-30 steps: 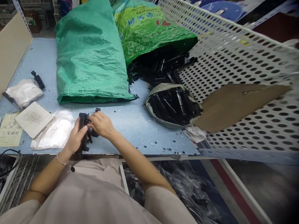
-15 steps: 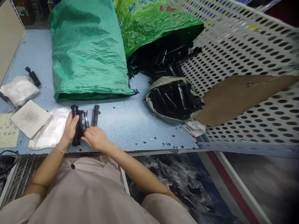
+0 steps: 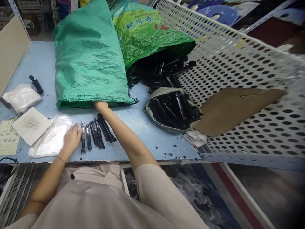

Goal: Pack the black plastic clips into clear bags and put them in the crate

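My left hand (image 3: 72, 138) lies on the table with fingers stretched out, its fingertips against the leftmost of several slim black plastic parts (image 3: 88, 136). These parts are spread in a loose row, roughly upright in view. My right hand (image 3: 101, 106) reaches into the mouth of a green woven sack (image 3: 90, 70); its fingers are hidden inside, so what they hold cannot be seen. Under and left of my left hand is a stack of clear plastic bags (image 3: 51, 140).
A square card with small grains (image 3: 31, 125) overlaps the bags, near a yellow handwritten note (image 3: 9, 136). Behind, a bright green printed sack (image 3: 152, 38) spills black parts. A grey bag (image 3: 166, 124) holds more. On the right stands a perforated white panel (image 3: 228, 70) with brown cardboard (image 3: 238, 111).
The black parts gathered between both hands now lie spread in a row. My right hand has left them and gone forward into the green sack. The view has tilted slightly.
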`<state>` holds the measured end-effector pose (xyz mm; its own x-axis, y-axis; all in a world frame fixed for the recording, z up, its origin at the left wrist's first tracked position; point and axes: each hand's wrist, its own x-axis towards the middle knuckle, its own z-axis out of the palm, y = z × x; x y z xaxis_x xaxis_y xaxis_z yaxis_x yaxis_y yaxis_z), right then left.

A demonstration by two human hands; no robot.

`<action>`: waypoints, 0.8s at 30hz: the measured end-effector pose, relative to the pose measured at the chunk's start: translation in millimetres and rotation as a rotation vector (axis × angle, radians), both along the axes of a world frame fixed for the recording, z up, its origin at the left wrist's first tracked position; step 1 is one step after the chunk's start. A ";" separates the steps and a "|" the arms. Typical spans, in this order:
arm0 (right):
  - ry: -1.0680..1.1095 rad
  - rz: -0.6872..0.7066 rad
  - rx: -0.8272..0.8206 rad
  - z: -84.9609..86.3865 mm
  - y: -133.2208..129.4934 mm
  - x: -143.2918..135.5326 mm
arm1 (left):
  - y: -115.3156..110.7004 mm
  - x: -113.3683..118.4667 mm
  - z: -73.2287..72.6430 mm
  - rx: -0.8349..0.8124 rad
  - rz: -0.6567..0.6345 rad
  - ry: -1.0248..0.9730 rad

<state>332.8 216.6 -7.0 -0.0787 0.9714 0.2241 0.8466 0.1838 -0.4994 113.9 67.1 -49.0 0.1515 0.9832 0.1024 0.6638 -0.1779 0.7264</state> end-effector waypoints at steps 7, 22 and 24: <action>0.516 -0.038 0.004 -2.4 -143.8 -0.6 | 10.4 12.1 28.0 -0.470 -0.107 -0.892; -0.064 0.316 0.316 18.1 -159.5 -16.5 | -25.7 20.1 67.9 -0.568 -0.129 -0.844; -0.120 0.402 0.342 12.8 -149.3 -18.5 | -29.6 17.4 70.9 -0.575 -0.132 -0.801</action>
